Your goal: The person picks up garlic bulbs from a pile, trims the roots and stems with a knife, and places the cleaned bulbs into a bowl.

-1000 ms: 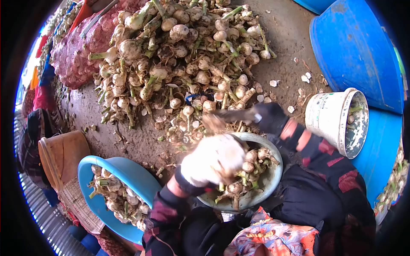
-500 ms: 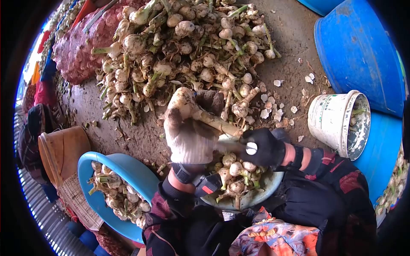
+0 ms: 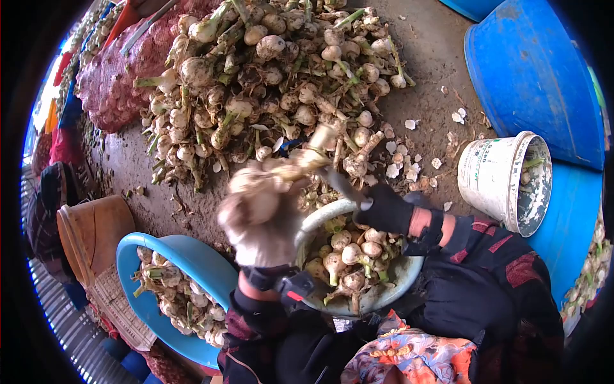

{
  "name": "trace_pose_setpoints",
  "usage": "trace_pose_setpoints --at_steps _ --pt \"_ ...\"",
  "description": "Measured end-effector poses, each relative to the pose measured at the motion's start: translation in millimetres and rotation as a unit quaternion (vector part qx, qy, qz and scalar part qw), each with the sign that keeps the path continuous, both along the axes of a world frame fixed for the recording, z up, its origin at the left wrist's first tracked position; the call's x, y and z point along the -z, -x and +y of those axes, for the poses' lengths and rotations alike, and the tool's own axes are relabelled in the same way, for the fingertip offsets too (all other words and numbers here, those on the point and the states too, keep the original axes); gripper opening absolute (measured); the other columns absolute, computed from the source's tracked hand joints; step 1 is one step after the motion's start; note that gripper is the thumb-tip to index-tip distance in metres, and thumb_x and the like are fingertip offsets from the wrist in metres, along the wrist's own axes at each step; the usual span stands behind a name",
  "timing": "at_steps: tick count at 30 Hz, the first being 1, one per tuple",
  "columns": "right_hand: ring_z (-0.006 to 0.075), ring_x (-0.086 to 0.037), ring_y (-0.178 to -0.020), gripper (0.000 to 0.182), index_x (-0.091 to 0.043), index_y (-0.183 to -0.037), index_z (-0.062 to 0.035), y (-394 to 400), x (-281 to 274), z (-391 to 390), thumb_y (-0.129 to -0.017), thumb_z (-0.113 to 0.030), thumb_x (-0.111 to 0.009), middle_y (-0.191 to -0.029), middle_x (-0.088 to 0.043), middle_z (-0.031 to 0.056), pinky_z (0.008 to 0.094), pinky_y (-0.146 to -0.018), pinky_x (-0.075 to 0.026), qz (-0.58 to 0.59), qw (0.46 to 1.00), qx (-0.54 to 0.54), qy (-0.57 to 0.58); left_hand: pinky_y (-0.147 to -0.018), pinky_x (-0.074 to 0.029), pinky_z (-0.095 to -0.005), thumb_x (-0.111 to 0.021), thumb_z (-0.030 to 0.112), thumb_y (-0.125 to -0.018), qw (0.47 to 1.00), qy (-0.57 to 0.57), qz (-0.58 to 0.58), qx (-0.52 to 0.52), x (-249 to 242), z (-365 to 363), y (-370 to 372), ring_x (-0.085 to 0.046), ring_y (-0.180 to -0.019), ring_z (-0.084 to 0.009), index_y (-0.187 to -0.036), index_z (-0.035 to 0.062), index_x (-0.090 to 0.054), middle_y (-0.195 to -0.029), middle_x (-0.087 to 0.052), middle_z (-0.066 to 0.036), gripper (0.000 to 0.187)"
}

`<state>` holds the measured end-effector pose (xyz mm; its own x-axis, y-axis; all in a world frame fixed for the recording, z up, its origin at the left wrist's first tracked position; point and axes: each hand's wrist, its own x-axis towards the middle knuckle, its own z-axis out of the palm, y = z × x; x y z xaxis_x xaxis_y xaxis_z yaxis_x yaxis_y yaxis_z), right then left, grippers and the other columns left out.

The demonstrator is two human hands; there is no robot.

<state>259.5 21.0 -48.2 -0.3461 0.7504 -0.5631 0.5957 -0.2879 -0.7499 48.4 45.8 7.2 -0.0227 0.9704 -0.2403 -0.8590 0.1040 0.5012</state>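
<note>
My left hand (image 3: 263,224), in a dirty white glove, is closed around a garlic bulb (image 3: 248,180), blurred by motion. The bulb's thick stem (image 3: 314,150) points up and to the right. In its black glove, my right hand (image 3: 387,210) grips a knife (image 3: 345,187), whose blade reaches left toward the stem. Most of the knife's handle is hidden in the fist. Below both hands stands a pale basin (image 3: 408,281) holding several trimmed garlic bulbs (image 3: 352,253).
Ahead lies a large heap of garlic with stems (image 3: 256,83), a red mesh sack (image 3: 121,89) beside it. At left stand a blue basin of garlic (image 3: 134,243) and a brown bucket (image 3: 102,227). A white bucket (image 3: 489,179) and a large blue tub (image 3: 531,77) are at right.
My left hand has moved left and slightly down, and the bulb's stem has swung from pointing right to pointing up and right. The knife blade now shows, angled up and left.
</note>
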Motion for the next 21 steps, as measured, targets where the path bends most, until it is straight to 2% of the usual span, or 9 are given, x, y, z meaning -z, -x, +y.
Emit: trace_pose_setpoints --at_steps 4,5,7,9,11,15,17,19,21 --pt "0.0234 -0.064 -0.063 0.027 -0.065 -0.083 0.0003 -9.5 7.6 -10.3 -0.066 -0.021 -0.069 -0.066 -0.064 0.0142 0.034 -0.063 -0.05 0.051 0.997 -0.011 0.052 -0.089 -0.049 -0.0452 -0.077 0.025 -0.071 0.976 -0.074 0.008 0.205 -20.5 1.9 20.1 -0.058 -0.102 -0.0286 -0.116 0.007 -0.048 -0.104 -0.06 -0.012 0.056" --pt "0.0218 -0.064 -0.062 0.028 -0.064 -0.083 0.0011 -13.9 6.7 -4.3 -0.066 -0.021 -0.069 -0.066 -0.064 0.0133 0.0338 -0.062 -0.05 0.035 0.998 0.022 0.037 -0.088 -0.048 -0.0394 -0.08 0.028 -0.067 0.86 -0.017 0.408 0.305 -16.9 -9.7 39.0 -0.058 -0.101 -0.0267 -0.117 0.0036 -0.05 -0.104 -0.06 -0.013 0.063" --pt "0.018 -0.063 -0.061 0.028 -0.063 -0.082 0.0028 -24.3 8.3 3.5 -0.068 -0.019 -0.072 -0.066 -0.063 0.0105 0.0336 -0.059 -0.05 0.018 0.991 0.125 0.055 -0.085 -0.048 -0.0347 -0.083 0.028 -0.063 0.746 -0.224 0.344 0.525 4.8 8.6 32.6 -0.059 -0.097 -0.0243 -0.118 0.0005 -0.051 -0.102 -0.061 -0.012 0.069" --pt "0.0165 -0.063 -0.063 0.026 -0.062 -0.082 0.0026 -39.1 0.5 12.8 -0.07 -0.017 -0.073 -0.067 -0.063 0.0086 0.0327 -0.059 -0.05 0.041 0.976 0.19 0.094 -0.082 -0.05 -0.0308 -0.081 0.027 -0.064 0.797 0.033 0.351 0.491 14.1 15.9 15.6 -0.061 -0.092 -0.0204 -0.123 -0.0048 -0.049 -0.1 -0.063 -0.013 0.075" --pt "0.0144 -0.062 -0.063 0.022 -0.062 -0.081 0.0013 -46.2 1.6 16.5 -0.071 -0.015 -0.073 -0.066 -0.062 0.0062 0.0315 -0.06 -0.05 0.092 0.961 0.236 0.107 -0.084 -0.048 -0.0314 -0.08 0.028 -0.067 0.794 0.045 0.444 0.412 42.4 42.9 2.0 -0.06 -0.093 -0.0194 -0.124 -0.008 -0.046 -0.102 -0.062 -0.013 0.075" --pt "0.0133 -0.058 -0.061 0.023 -0.062 -0.08 -0.0005 -53.0 6.6 17.7 -0.07 -0.017 -0.075 -0.066 -0.062 0.0049 0.0298 -0.06 -0.048 0.057 0.974 0.216 -0.036 -0.077 -0.051 -0.0335 -0.069 0.055 -0.071 0.536 -0.04 0.727 0.427 135.7 89.1 -28.6 -0.065 -0.087 -0.028 -0.112 -0.0096 -0.056 -0.095 -0.066 -0.022 0.078" --pt "0.0137 -0.058 -0.061 0.024 -0.063 -0.079 -0.0007 -52.9 5.7 16.9 -0.07 -0.018 -0.075 -0.066 -0.062 0.0055 0.0303 -0.06 -0.048 0.057 0.973 0.222 -0.032 -0.078 -0.051 -0.0366 -0.062 0.06 -0.073 0.436 0.03 0.761 0.479 78.4 105.1 -60.3 -0.065 -0.087 -0.0313 -0.101 -0.0033 -0.065 -0.093 -0.066 -0.022 0.069" --pt "0.0138 -0.058 -0.06 0.024 -0.062 -0.079 -0.0012 -54.9 8.1 16.5 -0.069 -0.019 -0.076 -0.066 -0.062 0.0054 0.0304 -0.06 -0.048 0.047 0.977 0.203 -0.052 -0.078 -0.051 -0.0377 -0.062 0.052 -0.075 0.407 -0.004 0.788 0.462 138.8 113.1 -70.9 -0.066 -0.089 -0.0307 -0.096 0.0032 -0.069 -0.093 -0.068 -0.017 0.054" --pt "0.014 -0.058 -0.06 0.023 -0.062 -0.078 -0.0012 -56.6 8.2 15.4 -0.069 -0.018 -0.075 -0.065 -0.062 0.0051 0.0305 -0.059 -0.047 0.072 0.973 0.215 -0.055 -0.073 -0.052 -0.0365 -0.055 0.026 -0.085 0.293 -0.142 0.846 0.422 177.3 113.3 -74.5 -0.065 -0.085 -0.0291 -0.1 0.0333 -0.067 -0.087 -0.064 -0.011 0.021"
